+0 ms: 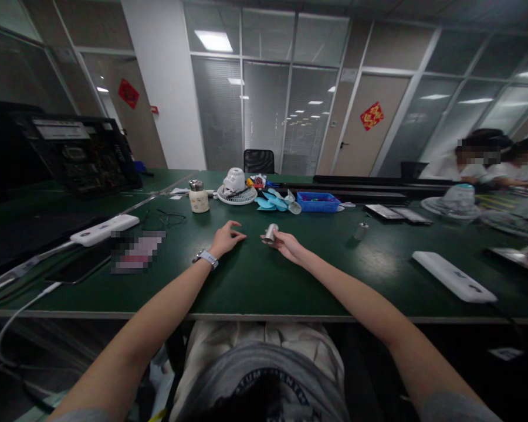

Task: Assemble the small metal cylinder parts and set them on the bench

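Observation:
My right hand (289,244) holds a small silver metal cylinder (271,232) a little above the green table, tilted, with the fingers around its lower part. Its exact kind does not show. To the left, my left hand (227,238) is empty, thumb and fingers apart, close to the table top; a watch (206,258) is on that wrist. A second silver cylinder (361,231), similar in size, stands on the table to the right of my right hand.
Beyond my hands are a cream jar (199,200), a white fan part (236,195), light blue fan blades (273,201) and a blue basket (318,202). White power strips (454,275) lie at both sides. A computer case (79,153) stands left. Other people (479,158) sit far right.

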`<state>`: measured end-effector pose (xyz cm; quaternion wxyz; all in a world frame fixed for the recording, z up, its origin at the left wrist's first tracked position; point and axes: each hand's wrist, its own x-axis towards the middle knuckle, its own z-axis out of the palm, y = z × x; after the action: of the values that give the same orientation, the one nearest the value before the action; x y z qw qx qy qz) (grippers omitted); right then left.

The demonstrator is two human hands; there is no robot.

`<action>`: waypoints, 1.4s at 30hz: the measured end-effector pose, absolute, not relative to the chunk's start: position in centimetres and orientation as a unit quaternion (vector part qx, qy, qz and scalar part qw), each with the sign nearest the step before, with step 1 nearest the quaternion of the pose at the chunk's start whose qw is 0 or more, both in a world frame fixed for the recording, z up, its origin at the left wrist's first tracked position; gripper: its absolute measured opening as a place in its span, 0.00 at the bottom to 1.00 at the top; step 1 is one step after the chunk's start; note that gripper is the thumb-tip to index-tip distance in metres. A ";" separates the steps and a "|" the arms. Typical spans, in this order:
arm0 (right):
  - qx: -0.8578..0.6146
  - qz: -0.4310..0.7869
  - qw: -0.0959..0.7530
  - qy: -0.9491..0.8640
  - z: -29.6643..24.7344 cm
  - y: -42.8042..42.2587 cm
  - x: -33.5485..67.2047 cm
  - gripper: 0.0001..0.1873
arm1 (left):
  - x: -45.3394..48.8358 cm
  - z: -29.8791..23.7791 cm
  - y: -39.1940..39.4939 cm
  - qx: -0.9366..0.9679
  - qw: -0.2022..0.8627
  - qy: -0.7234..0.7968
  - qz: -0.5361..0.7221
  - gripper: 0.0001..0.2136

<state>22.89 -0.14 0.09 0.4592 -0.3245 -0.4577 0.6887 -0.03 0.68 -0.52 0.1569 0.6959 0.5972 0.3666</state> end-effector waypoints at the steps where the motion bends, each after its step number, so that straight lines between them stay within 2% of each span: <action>1: -0.318 0.713 0.448 -0.436 0.3 -0.3 23.2 0.12 | 0.1 -0.5 0.6 0.698 0.155 0.596 0.367 0.20; 4: -0.315 0.747 0.432 -0.394 0.8 -0.6 23.7 0.19 | 0.2 -0.4 0.5 0.691 0.149 0.603 0.371 0.20; 7: -0.315 0.755 0.430 -0.383 0.9 -0.6 23.7 0.19 | 0.4 -0.4 0.5 0.679 0.154 0.606 0.384 0.17; 18: -0.309 0.761 0.434 -0.370 1.2 -0.8 23.6 0.07 | 0.6 -0.1 0.6 0.641 0.116 0.628 0.426 0.13; 25: -0.300 0.784 0.418 -0.348 1.2 -0.6 23.9 0.16 | 0.7 0.3 0.3 0.630 0.112 0.644 0.420 0.15; 29: -0.300 0.778 0.416 -0.364 1.2 -0.6 23.9 0.17 | 0.6 0.4 0.3 0.644 0.086 0.656 0.385 0.21; 36: -0.321 0.778 0.415 -0.344 1.3 -0.9 23.9 0.22 | 0.5 0.3 0.3 0.643 0.079 0.663 0.375 0.18; 42: -0.336 0.759 0.431 -0.355 1.2 -0.9 23.6 0.14 | 0.5 0.4 0.6 0.628 0.091 0.678 0.373 0.21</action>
<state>23.55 -0.89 1.23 0.4311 -0.3361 -0.3546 0.7586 0.48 0.56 0.36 0.0910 0.6276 0.6776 0.3725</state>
